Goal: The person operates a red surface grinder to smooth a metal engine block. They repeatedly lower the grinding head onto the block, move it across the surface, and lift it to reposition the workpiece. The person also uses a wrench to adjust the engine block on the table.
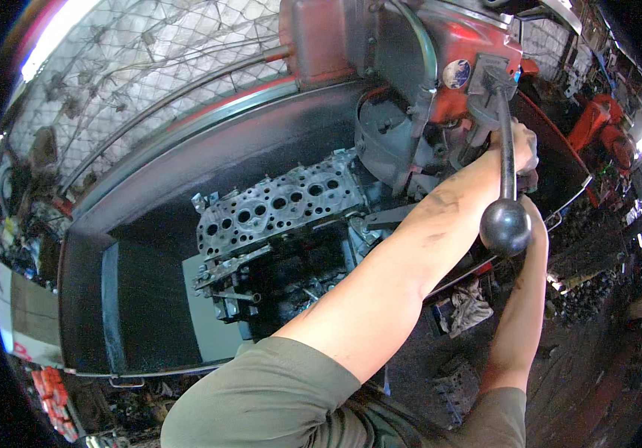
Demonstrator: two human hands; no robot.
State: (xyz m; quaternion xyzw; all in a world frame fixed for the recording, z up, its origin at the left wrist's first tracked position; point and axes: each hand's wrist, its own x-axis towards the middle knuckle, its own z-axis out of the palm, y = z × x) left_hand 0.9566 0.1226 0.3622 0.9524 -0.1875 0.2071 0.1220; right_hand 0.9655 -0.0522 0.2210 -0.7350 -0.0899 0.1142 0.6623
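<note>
My left arm reaches across to the machine head (478,45) at the upper right. Behind a lever (506,134) with a black ball knob (505,227), my left hand (524,145) is closed with bent fingers; what they hold is hidden. My right forearm comes up from the lower right, and my right hand (528,184) lies just below the left one, mostly covered by it and the knob. A metal cylinder head (280,201) with a row of round holes sits to the left, beside the round guarded tool housing (388,134).
A dark tray-like enclosure (82,299) surrounds the cylinder head, with a clamp fixture (235,299) beneath it. Red machinery (597,127) stands at the far right. A crumpled rag (472,310) and metal parts lie below the enclosure's near edge.
</note>
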